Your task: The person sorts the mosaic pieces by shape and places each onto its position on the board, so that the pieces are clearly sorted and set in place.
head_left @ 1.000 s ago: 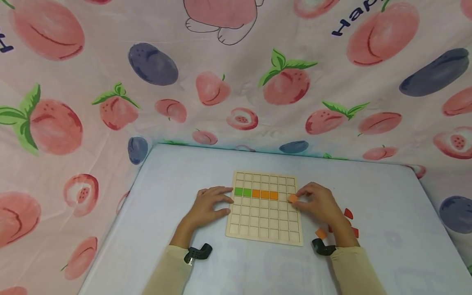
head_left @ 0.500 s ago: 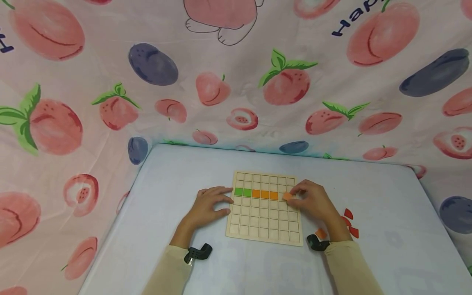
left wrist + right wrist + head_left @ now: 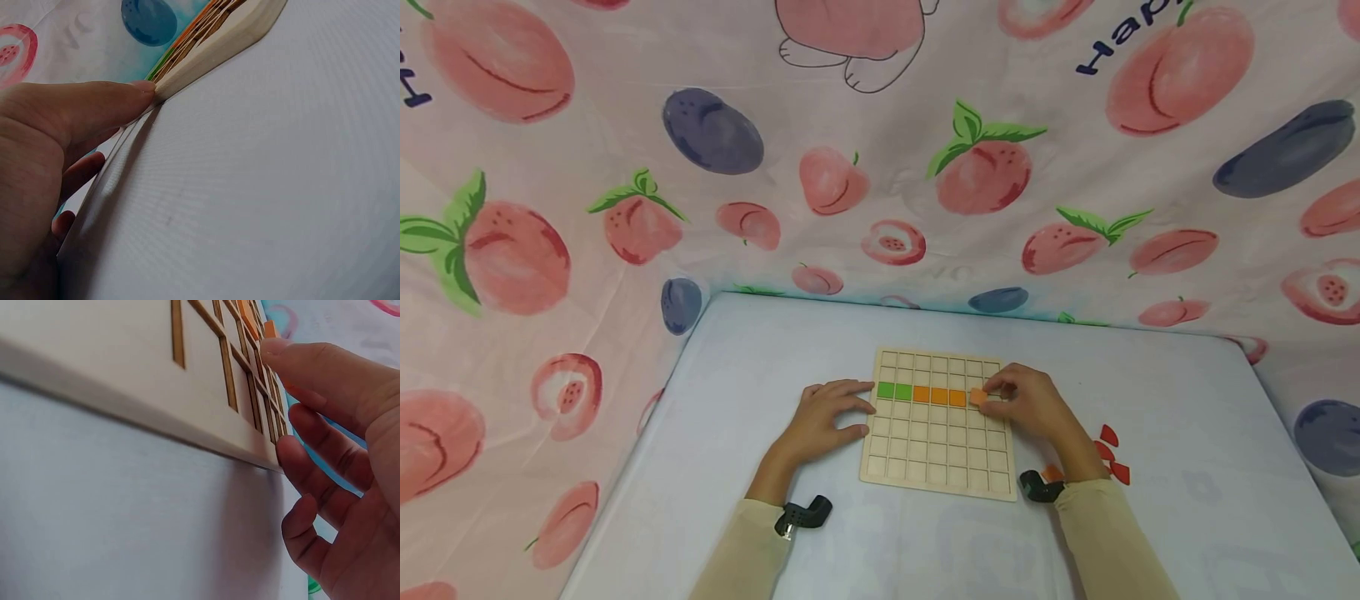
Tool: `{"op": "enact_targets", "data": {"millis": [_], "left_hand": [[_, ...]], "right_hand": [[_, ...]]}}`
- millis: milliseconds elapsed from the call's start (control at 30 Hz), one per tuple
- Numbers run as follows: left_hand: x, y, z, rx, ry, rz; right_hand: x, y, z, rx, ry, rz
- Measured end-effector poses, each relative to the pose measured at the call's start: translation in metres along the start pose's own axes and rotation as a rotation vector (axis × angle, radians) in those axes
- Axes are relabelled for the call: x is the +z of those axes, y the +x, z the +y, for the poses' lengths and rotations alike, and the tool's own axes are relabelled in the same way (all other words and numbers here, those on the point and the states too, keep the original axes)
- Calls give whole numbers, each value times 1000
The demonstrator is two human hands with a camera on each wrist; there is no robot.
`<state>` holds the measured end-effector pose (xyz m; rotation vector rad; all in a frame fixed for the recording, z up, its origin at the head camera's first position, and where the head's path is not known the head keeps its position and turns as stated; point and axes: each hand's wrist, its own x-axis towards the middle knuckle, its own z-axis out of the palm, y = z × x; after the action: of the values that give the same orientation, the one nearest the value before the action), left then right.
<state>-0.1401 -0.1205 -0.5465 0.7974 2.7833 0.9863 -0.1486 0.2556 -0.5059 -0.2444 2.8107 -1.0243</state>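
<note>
A square wooden grid board point(image 3: 917, 450) lies on the table. One of its upper rows carries two green tiles point(image 3: 894, 391) at the left end, then three orange tiles point(image 3: 938, 396) side by side. My right hand point(image 3: 1032, 403) pinches another orange square tile point(image 3: 977, 397) between thumb and fingers, over the same row, one narrow gap right of the others. In the right wrist view that hand's thumb hides most of the held tile. My left hand point(image 3: 824, 422) touches the board's left edge with spread fingers; in the left wrist view the thumb point(image 3: 119, 103) meets the edge.
Several red pieces point(image 3: 1108, 435) with curved edges lie on the white table point(image 3: 790, 342) right of my right forearm. A loose orange tile point(image 3: 1052, 473) is partly hidden by the black wrist device point(image 3: 1040, 487). A fruit-print cloth point(image 3: 895, 167) hangs behind the table.
My right hand has moved left across the board with the orange tile, from the right edge towards the row's other orange tiles. My left hand has stayed at the board's left edge.
</note>
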Motion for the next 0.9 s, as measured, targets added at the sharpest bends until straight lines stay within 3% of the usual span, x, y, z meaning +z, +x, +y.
{"op": "enact_targets", "data": {"millis": [900], "left_hand": [[0,0,-2,19,-5,1]], "right_hand": [[3,11,2,14,-35,-49]]}}
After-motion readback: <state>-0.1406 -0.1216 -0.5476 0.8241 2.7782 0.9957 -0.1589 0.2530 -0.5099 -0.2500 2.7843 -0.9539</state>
